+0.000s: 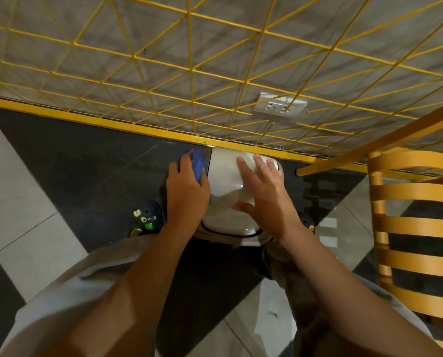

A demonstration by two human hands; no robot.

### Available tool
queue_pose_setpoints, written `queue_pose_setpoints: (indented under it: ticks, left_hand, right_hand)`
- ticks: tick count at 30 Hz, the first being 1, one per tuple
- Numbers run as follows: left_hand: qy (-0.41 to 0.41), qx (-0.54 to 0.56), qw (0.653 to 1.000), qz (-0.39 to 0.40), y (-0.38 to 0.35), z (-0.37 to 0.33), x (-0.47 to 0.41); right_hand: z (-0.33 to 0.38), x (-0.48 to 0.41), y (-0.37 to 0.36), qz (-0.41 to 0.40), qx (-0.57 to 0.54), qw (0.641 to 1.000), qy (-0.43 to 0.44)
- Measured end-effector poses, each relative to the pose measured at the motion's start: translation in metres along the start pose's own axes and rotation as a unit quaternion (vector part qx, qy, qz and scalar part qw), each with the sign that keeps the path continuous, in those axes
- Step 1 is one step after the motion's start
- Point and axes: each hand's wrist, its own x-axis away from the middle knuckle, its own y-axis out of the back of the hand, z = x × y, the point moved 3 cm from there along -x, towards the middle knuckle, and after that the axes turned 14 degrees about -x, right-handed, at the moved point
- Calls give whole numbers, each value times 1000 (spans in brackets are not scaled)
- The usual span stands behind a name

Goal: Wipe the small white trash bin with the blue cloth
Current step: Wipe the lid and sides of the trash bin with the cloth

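Two hands, bin (225,176) upright, lid toward camera

Café-like room, yellow wire partition (189,73), slatted chair (416,222), tiled floor (21,176)

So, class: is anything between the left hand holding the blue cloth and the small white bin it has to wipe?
Nothing visible. The left hand presses the crumpled blue cloth straight against the left side of the small white plastic trash bin, while the right hand rests flat on the bin's top, clear of the cloth.
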Motion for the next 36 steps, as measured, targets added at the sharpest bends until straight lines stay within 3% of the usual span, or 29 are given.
queue_pose_setpoints:
  ticks: [4,8,11,19,29,33,36]
  left_hand:
    - [150,34,983,102,-9,23,18]
    - [192,36,967,165,-17,42,42]
    - [208,47,965,154,-14,38,46]
    - [120,121,983,72,2,17,5]
    - [111,-3,979,171,24,30,29]
    - [62,96,990,84,53,-7,29]
    - [30,152,983,100,52,-38,39]
  right_hand:
    - [1,1,1,4,-1,1000,-6]
    - [3,1,2,2,6,1000,-5]
    - [3,1,2,8,3,1000,-9]
    - [5,3,3,10,4,1000,-7]
    - [4,5,2,37,26,999,3]
    - [-1,4,9,53,-19,998,12]
    - [0,11,19,-12,-133,991,11]
